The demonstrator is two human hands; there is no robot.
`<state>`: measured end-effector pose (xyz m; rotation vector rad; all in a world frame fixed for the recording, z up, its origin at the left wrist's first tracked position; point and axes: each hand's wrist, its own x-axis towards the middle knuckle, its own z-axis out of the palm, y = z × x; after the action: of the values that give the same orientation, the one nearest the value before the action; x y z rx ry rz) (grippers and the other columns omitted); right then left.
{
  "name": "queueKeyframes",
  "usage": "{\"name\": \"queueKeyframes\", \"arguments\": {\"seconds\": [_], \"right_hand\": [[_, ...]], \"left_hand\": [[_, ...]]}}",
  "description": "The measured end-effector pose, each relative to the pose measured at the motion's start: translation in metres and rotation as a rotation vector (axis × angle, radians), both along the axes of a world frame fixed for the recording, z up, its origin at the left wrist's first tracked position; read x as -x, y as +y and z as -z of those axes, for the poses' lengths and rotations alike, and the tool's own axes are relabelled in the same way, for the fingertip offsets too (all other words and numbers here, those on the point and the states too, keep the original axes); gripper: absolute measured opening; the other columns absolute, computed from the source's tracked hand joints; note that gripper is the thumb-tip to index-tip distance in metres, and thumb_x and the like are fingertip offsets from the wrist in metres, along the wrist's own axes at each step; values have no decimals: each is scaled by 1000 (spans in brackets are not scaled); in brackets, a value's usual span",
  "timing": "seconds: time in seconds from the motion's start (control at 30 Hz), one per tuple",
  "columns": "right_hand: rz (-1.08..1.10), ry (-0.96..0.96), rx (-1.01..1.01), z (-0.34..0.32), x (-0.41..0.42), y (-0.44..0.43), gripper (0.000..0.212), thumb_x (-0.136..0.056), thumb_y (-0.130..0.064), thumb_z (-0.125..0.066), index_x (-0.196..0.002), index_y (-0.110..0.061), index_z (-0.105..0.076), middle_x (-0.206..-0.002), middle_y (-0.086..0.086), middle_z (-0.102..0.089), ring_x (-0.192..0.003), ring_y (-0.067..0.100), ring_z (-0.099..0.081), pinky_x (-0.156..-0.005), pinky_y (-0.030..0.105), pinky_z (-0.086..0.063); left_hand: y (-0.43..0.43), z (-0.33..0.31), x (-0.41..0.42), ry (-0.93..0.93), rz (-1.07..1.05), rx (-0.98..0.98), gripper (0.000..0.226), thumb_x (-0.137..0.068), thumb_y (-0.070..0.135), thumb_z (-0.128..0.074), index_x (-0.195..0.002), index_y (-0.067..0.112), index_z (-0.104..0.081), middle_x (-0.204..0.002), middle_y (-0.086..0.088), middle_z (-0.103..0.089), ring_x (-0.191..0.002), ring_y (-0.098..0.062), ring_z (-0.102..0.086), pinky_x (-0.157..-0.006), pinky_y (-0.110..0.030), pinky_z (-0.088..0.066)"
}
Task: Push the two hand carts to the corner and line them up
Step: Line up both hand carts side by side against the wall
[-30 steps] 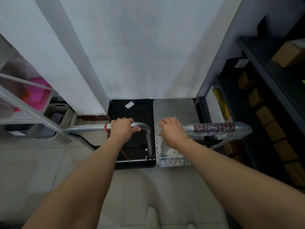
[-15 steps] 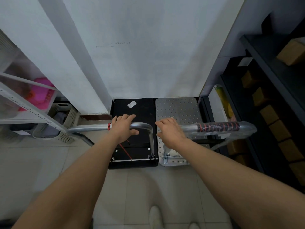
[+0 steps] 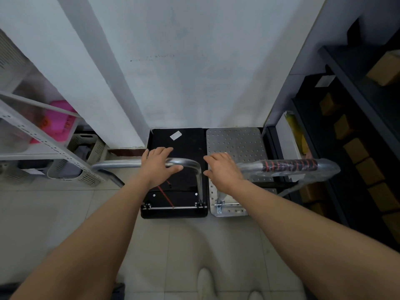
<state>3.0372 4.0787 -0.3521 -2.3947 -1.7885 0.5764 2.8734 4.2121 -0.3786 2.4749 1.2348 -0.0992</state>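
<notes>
Resting the left hand (image 3: 160, 167) on top of the chrome handle (image 3: 121, 165), leaving the fingers (image 3: 160, 151) straight and loose, poking the thumb out toward 3 o'clock, not curling round the bar at all. Doing the same with the right hand (image 3: 223, 169): spreading relaxed fingers (image 3: 218, 156) toward about 11 o'clock, draping them over the near end of the plastic-wrapped handle (image 3: 287, 166), clamping nothing.

Moving outward: finding each deck dead ahead at 12 o'clock from its palm, black cart (image 3: 179, 146) under the left, silver cart (image 3: 236, 141) under the right. Running both decks long-ways from 6 to 12, crossing them with the handle bars from 9 to 3. Sitting what looks like flush against the foot of the wall (image 3: 194, 83), parked just beside each other with only a thin seam between, near edges roughly level. Getting crowded at 3 o'clock of the silver one by a dark shelf rack (image 3: 346, 83).

Looking pretty much lined up already, so probably needing only a tiny nudge toward 12, if anything, left for black, right for silver. Reaching in with both forearms nearly straight, from about 7 and 5 o'clock, holding the wrists flat.
</notes>
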Motion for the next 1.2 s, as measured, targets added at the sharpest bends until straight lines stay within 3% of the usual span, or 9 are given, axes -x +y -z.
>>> {"name": "queueKeyframes", "arguments": {"seconds": [0.1,0.2,0.33,0.43,0.57,0.77,1.2], "right_hand": [[8,19,-9,-6,1,0,49,-99,-29,-48,-143,-13,-36,-144,7,-42,-138,24,-30,-117,36,-15],[10,12,-23,-9,1,-1,49,-99,-30,-48,-143,-13,-36,-143,7,-43,-137,25,-30,-117,35,-14],[29,-4,-14,-8,-2,-3,49,-98,-29,-48,-143,-14,-37,-143,7,-44,-137,25,-31,-117,37,-15],[39,-6,-7,-5,-3,-5,48,-98,-29,-48,-143,-14,-37,-143,6,-44,-137,25,-32,-118,37,-15],[30,-13,-2,-5,0,-6,48,-98,-29,-49,-143,-14,-37,-142,6,-45,-136,24,-33,-117,36,-17],[27,-14,-5,-11,-5,-7,43,-98,-28,-48,-138,-12,-42,-138,7,-47,-132,25,-35,-113,35,-22],[66,7,30,-6,-22,-17,45,-99,-27,-48,-140,-13,-40,-142,7,-44,-135,25,-33,-116,37,-17]], "left_hand": [[4,-2,4,32,-2,-14,65,-92,51,-51,-147,24,-30,-151,-2,-35,-143,-20,-23,-119,-43,-1],[10,0,7,61,-33,-3,60,-93,47,-51,-145,22,-34,-145,-3,-43,-137,-23,-35,-118,-42,-14],[17,-4,9,138,-50,11,36,-94,41,-52,-119,16,-60,-104,-5,-66,-98,-25,-60,-91,-38,-46],[14,-6,8,182,-34,8,31,-95,42,-51,-113,19,-62,-94,-1,-65,-92,-21,-58,-87,-37,-41],[6,-8,1,195,-27,-1,30,-97,41,-48,-116,22,-60,-105,-2,-64,-105,-23,-55,-91,-38,-31],[-3,-8,-7,234,-18,7,21,-97,40,-47,-100,24,-61,-84,4,-57,-96,-21,-54,-90,-40,-31],[11,-8,-19,240,-53,8,21,-98,37,-46,-85,22,-54,-87,-1,-57,-91,-22,-51,-82,-39,-33]]}}
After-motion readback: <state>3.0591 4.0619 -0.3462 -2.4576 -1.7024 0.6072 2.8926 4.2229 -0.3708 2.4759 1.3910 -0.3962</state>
